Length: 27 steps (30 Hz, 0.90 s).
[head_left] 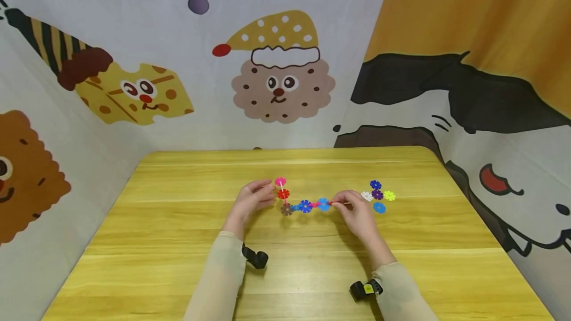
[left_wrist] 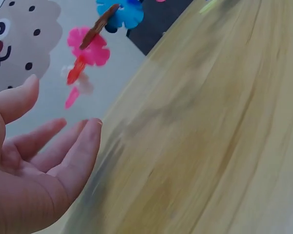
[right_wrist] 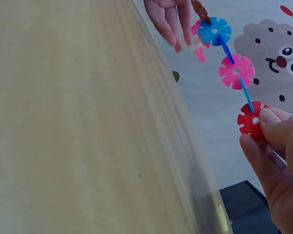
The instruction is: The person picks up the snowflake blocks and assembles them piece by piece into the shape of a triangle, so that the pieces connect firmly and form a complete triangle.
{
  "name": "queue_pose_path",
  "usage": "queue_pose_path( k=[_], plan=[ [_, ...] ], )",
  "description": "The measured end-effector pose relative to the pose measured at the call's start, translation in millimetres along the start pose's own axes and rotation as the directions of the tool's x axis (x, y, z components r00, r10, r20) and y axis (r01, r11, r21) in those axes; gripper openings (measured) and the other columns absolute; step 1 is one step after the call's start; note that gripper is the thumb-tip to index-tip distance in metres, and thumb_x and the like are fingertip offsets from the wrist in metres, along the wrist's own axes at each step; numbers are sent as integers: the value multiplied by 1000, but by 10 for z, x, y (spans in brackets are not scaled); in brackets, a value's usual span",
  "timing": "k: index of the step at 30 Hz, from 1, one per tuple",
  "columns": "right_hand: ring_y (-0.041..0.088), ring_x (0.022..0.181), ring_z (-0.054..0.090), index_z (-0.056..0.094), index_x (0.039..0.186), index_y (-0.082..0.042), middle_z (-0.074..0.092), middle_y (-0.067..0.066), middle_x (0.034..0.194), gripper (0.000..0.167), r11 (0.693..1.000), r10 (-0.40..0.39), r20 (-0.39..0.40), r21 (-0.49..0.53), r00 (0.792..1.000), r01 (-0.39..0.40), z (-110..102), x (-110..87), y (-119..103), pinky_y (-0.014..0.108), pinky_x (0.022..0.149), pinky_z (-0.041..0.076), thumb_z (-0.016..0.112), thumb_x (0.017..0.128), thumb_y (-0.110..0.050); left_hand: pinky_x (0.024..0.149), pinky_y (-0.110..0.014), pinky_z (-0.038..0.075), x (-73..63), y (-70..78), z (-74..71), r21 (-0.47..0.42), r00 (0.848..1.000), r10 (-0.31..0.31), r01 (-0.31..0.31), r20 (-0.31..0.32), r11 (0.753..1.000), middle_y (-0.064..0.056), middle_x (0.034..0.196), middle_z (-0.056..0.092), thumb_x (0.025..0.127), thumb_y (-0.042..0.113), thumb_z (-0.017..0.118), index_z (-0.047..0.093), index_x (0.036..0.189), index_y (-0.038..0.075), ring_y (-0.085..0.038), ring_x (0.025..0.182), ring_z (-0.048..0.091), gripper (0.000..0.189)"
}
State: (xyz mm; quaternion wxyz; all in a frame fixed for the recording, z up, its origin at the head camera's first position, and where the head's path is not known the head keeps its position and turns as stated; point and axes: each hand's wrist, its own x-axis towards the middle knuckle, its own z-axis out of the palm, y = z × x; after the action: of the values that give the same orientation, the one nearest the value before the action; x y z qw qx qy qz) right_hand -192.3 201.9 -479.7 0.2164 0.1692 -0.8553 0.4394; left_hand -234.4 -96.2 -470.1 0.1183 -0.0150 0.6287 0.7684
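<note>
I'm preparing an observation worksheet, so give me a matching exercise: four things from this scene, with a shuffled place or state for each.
Things:
1. Left hand
2. Right hand
3. Brown disc
4. Yellow disc

Places or states:
A. At the bend of the chain
B. Pinching a red disc at the chain's end
C. Lying on the table, right of the chain
D. Holding nothing

Pairs: 1-D, 2-B, 3-A, 4-C
</note>
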Motion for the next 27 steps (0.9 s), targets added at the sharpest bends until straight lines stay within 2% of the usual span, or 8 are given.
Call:
queue_pose_path(
  k=[4, 10, 14, 19, 24, 27],
  plan=[
    [17, 81, 64, 70, 86, -10, 66, -1, 86, 17, 999, -38, 23, 22, 999, 38, 30, -10, 33, 28, 67, 57, 76, 82, 6, 90, -41, 55, 25, -9, 62, 4, 1000, -8, 8, -6, 1000, -27, 126, 59, 97, 12, 64, 43, 144, -7, -27, 98, 67, 55],
    [13, 78, 62, 69, 85, -10, 66, -2, 84, 19, 997, -64, 64, 38, 996, 62, 66, -15, 61, 24, 67, 56, 77, 80, 7, 84, -35, 57, 31, -2, 136, 70, 999, 1, 2, -32, 998, -21, 121, 60, 89, 2, 71, 54, 138, -1, -22, 93, 66, 52],
    [15, 80, 63, 69, 85, -9, 66, -1, 86, 16, 997, -16, 122, 72, 992, 8, 72, -22, 63, 26, 69, 57, 77, 81, 4, 79, -30, 57, 21, -28, 157, 116, 999, 20, -16, -39, 993, -18, 115, 62, 87, 0, 73, 59, 134, 1, -19, 89, 65, 49],
    [18, 85, 65, 70, 86, -10, 66, -1, 89, 14, 991, 76, 218, 95, 973, -99, 57, -44, 75, 28, 75, 57, 76, 83, 2, 76, -28, 56, 4, -68, 161, 136, 997, 63, -57, -37, 989, -15, 109, 64, 87, -3, 73, 61, 131, 2, -18, 92, 62, 46],
    [20, 88, 66, 71, 92, -8, 68, 3, 94, 13, 985, 100, 305, 106, 947, -138, -8, -55, 130, 29, 78, 57, 75, 85, 2, 77, -26, 55, -17, -73, 175, 159, 993, 111, -104, -37, 982, -16, 110, 64, 86, -7, 71, 59, 133, -2, -19, 96, 61, 49],
    [23, 88, 67, 71, 97, -4, 69, 7, 96, 13, 984, 107, 303, 105, 947, -145, -93, -46, 192, 30, 80, 57, 73, 86, 1, 76, -25, 55, -25, -63, 189, 151, 989, 138, -131, -43, 980, -20, 110, 64, 85, -9, 70, 57, 132, -5, -17, 93, 61, 49]
  ],
)
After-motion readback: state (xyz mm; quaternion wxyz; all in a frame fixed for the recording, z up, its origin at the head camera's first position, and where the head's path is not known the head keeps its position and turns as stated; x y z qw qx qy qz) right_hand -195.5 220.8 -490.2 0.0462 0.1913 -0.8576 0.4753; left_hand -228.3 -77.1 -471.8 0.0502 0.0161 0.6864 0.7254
